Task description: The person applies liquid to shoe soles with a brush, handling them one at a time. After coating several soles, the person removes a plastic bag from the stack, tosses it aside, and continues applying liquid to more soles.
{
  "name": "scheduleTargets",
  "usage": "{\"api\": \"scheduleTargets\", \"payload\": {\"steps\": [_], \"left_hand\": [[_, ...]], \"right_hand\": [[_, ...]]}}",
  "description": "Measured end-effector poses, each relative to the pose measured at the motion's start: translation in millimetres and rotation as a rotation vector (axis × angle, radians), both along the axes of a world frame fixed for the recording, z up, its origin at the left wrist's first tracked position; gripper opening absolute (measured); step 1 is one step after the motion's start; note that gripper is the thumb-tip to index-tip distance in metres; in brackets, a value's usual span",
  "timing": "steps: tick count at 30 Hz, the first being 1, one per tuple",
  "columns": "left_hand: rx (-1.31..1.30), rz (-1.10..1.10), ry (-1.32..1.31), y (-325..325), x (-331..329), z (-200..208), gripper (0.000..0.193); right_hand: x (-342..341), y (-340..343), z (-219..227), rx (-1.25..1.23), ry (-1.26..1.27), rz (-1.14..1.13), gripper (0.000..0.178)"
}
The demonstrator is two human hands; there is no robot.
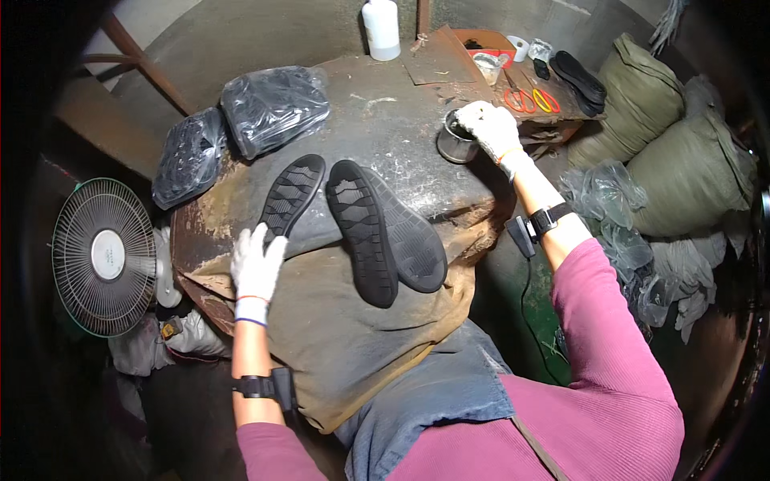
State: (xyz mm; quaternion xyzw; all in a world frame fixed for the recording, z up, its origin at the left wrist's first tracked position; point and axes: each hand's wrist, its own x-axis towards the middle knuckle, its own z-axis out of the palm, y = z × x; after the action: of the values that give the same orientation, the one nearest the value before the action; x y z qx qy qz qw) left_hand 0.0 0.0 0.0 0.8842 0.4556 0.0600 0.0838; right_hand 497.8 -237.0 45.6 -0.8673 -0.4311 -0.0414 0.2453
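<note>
My left hand (257,265), in a white glove, lies with its fingers stretched over the near end of a black shoe sole (293,192). Right of it, another black sole (362,232) rests partly on top of a dark grey sole (413,240), both reaching over the cloth on my lap. Over at the table's right side, my gloved right hand (491,131) is closed at the rim of a metal cup (457,147). Whatever its fingers grip is hidden by the glove and the cup.
Two plastic-wrapped dark bundles (275,111) (189,156) sit at the table's left. A white bottle (381,30) stands at the back. Scissors (532,99) and dark soles (577,80) lie on a right-hand ledge. A fan (106,255) stands left, green sacks (634,100) right.
</note>
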Motion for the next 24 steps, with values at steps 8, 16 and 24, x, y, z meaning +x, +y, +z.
{"api": "scheduleTargets", "payload": {"steps": [8, 16, 24], "left_hand": [[0.217, 0.008, 0.053, -26.6, -2.2, 22.1, 0.092], [-1.183, -0.043, -1.338, -31.9, 7.9, 36.2, 0.067], [-2.133, -0.358, -1.637, -142.0, 50.8, 73.5, 0.085]], "right_hand": [[23.9, 5.1, -29.2, 0.374, -0.23, 0.08, 0.026], [-7.8, -2.9, 18.1, 1.15, 0.782, 0.255, 0.023], [-151.5, 59.8, 62.0, 1.028, 0.885, 0.5, 0.025]]}}
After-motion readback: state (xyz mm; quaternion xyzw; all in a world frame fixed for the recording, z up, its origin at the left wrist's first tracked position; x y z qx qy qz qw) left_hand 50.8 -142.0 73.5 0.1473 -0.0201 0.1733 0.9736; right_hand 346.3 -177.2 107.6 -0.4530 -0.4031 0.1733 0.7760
